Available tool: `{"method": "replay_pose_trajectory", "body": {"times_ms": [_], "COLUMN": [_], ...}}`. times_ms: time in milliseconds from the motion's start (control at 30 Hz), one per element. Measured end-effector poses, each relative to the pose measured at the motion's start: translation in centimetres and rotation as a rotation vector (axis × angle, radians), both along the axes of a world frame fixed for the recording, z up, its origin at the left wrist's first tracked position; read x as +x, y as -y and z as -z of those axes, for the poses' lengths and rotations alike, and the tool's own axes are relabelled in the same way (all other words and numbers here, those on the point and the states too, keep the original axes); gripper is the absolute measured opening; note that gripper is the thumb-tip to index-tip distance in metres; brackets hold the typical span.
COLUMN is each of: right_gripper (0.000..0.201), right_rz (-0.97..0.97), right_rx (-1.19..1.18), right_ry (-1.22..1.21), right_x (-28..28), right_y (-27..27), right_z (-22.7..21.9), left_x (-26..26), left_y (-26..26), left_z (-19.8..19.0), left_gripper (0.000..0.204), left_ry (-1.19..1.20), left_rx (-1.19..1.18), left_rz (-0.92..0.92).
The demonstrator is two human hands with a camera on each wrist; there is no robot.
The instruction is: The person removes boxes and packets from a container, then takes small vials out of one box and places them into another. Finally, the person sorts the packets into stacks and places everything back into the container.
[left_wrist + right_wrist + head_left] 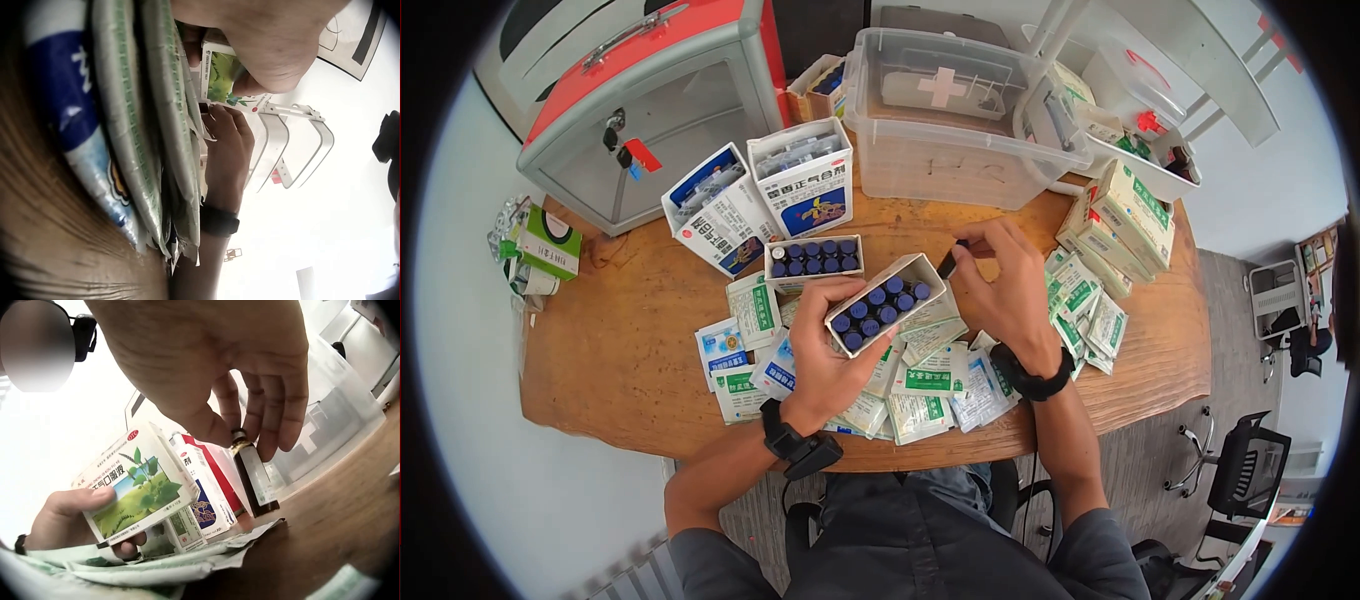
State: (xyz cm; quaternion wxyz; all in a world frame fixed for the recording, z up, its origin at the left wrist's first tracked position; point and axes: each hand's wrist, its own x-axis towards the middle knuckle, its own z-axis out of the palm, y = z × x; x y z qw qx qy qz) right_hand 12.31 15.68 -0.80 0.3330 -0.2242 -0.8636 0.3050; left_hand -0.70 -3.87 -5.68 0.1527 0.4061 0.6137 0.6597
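My left hand point(828, 352) grips a small open carton of vials point(134, 487), tilted over the table, with leaves and a green field printed on its front. Rows of dark blue caps point(859, 310) show inside it. To its right my right hand point(1005, 285) pinches one brown glass vial point(255, 481) by its capped top; the vial hangs upright with a pale label in the right wrist view. Behind the held carton, a second open carton of capped vials point(814, 262) rests on the table; one cap there is white.
Medicine sachets point(930, 380) lie scattered under both hands, with more sachets point(1090, 300) at the right. Two tall white boxes point(812, 190) stand behind. Farther back are a clear plastic bin point(960, 160) and a red-and-grey cabinet point(660, 130). Stacked cartons point(1125, 215) stand at the right.
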Motion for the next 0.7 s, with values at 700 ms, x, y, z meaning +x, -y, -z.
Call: {"method": "replay_pose_trajectory", "body": {"times_ms": [700], "right_gripper": [0.027], "right_rz": [-0.119], "right_rx": [0.349], "right_ry": [-0.363], "right_x": [0.6], "right_y": [2.3], "right_z": [-1.6], "left_x": [0.1], "left_y": [-0.1], "left_z": [-0.1], "left_gripper": [0.046], "left_ry": [0.002], "left_rx": [-0.070], "left_rz": [0.021]}}
